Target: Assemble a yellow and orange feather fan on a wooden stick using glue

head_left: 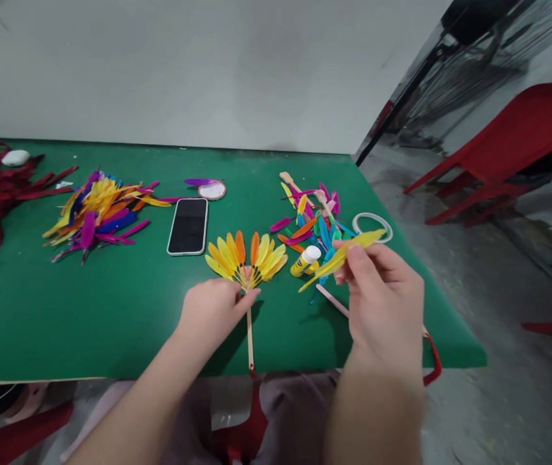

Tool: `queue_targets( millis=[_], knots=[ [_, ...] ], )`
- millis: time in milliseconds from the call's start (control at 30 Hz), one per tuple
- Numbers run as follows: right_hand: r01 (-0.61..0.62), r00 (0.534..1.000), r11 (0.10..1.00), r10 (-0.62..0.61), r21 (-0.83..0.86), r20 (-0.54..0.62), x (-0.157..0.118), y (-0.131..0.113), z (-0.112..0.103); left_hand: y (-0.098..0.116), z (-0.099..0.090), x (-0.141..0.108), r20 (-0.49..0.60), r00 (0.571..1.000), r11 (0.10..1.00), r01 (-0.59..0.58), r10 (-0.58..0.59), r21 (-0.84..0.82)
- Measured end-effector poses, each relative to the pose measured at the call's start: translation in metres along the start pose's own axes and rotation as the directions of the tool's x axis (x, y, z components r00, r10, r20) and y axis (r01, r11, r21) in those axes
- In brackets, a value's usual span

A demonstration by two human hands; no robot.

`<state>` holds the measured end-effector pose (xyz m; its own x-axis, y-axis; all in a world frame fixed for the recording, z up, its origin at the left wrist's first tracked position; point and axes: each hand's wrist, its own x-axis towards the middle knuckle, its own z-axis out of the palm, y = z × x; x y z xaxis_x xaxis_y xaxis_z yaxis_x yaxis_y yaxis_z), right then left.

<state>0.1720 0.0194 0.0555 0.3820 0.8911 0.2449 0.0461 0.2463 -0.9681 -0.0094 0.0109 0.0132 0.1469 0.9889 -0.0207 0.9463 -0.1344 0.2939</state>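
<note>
In front of me is a feather fan [224, 253], its yellow and orange feathers spread in a half circle above a thin wooden stick [250, 339]. My left hand [215, 307] is closed at the fan's base, the thumb lying across the top of the stick; its curled fingertips are hidden. Raised to the right, my right hand [377, 284] pinches a single yellow feather [338, 259] between thumb and fingers, its quill end pointing down toward the fan. A yellow glue stick with a white cap [305, 261] stands between the fan and my right hand.
A pile of mixed feathers [104, 213], a phone [187, 226], and a small round disc [212, 190] lie on the green table [150, 323]. Dark red ribbons [4, 194] are at far left. More loose feathers [324, 223] and a white ring [372, 216] lie right. A red chair [522, 142] stands beyond.
</note>
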Motion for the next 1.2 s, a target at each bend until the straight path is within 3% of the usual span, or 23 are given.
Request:
queue_targets(
  millis=[100, 333, 500, 600, 733, 800, 867, 933, 1000, 1067, 1200],
  knots=[
    [0.002, 1.0, 1.0, -0.002, 0.018, 0.008, -0.001, 0.0, 0.001, 0.007, 0.012, -0.002, 0.168, 0.983, 0.989, 0.044, -0.068, 0.141],
    [0.007, 0.998, 1.0, -0.008, 0.02, 0.061, 0.0, 0.003, 0.002, 0.011, 0.018, -0.002, 0.275, 0.957, 0.989, 0.06, -0.094, 0.132],
    [0.02, 0.998, 0.999, -0.023, 0.05, 0.057, 0.001, 0.003, 0.001, 0.012, 0.017, -0.005, 0.262, 0.96, 0.99, 0.072, -0.101, 0.118],
    [0.041, 0.999, 0.996, -0.044, 0.084, 0.032, 0.001, 0.001, 0.0, 0.008, 0.014, -0.008, 0.191, 0.978, 0.995, 0.066, -0.08, 0.079],
    [0.13, 0.99, 0.98, -0.121, 0.153, -0.07, 0.0, -0.006, -0.006, 0.001, 0.011, -0.017, 0.03, 0.996, 0.982, 0.09, -0.086, -0.168],
    [0.197, 0.976, 0.965, -0.177, 0.176, -0.124, 0.0, -0.011, -0.011, 0.0, 0.011, -0.021, 0.004, 0.99, 0.883, 0.125, -0.138, -0.453],
    [0.23, 0.968, 0.956, -0.204, 0.183, -0.148, -0.001, -0.015, -0.016, 0.002, 0.012, -0.024, 0.062, 0.978, 0.654, 0.179, -0.198, -0.735],
    [0.249, 0.961, 0.949, -0.218, 0.195, -0.169, -0.002, -0.018, -0.02, 0.006, 0.013, -0.024, 0.151, 0.963, 0.379, 0.228, -0.222, -0.897],
    [0.274, 0.953, 0.938, -0.235, 0.213, -0.189, -0.002, -0.02, -0.021, 0.012, 0.015, -0.022, 0.208, 0.953, 0.156, 0.245, -0.219, -0.957],
    [0.283, 0.952, 0.93, -0.242, 0.234, -0.188, -0.002, -0.021, -0.021, 0.018, 0.017, -0.019, 0.222, 0.952, -0.001, 0.227, -0.212, -0.974],
    [0.299, 0.949, 0.923, -0.261, 0.242, -0.176, -0.003, -0.019, -0.018, 0.027, 0.018, -0.01, 0.203, 0.96, -0.156, 0.174, -0.195, -0.972]
  ],
)
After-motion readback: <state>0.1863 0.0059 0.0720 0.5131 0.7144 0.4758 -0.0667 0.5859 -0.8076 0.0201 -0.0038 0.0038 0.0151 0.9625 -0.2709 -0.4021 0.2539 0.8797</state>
